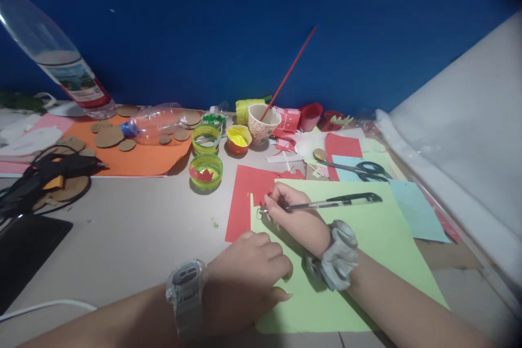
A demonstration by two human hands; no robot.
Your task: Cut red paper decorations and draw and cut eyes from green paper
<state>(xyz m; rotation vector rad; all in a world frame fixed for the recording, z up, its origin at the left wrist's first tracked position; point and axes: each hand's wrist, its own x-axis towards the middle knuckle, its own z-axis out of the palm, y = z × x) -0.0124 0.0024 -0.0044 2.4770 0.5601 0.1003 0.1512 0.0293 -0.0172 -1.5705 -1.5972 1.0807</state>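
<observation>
**Head view: pen tip at the upper left corner of a green sheet**

From left to right: one large bottle (77, 73) leans in view behind one orange sheet (138, 160), which bears several cardboard discs (109, 136), too overlapped to count surely, and one small bottle (157, 124) lying on its side. One black corded tool (67, 166) rests near these. Two green-and-yellow cups (207, 187) stand one before the other, with one orange-and-yellow cup (238, 147) just beside. The left hand (250, 269) lies palm down across the green sheet's left edge, fingers loosely curled; whether it grips anything underneath cannot be told. One red sheet (238, 206) lies partly under the one green sheet (383, 239). One small drawn loop (259, 215) marks that corner, beyond the left hand and left of the right hand (299, 217), whose pinched fingers hold one pen (334, 200). The pen's long axis runs sideways, tip leftward, just beside the loop; the right hand is the nearer. One white patterned cup (263, 128) holds one red stick (291, 70). One pair of scissors (354, 167) lies farther right.
</observation>
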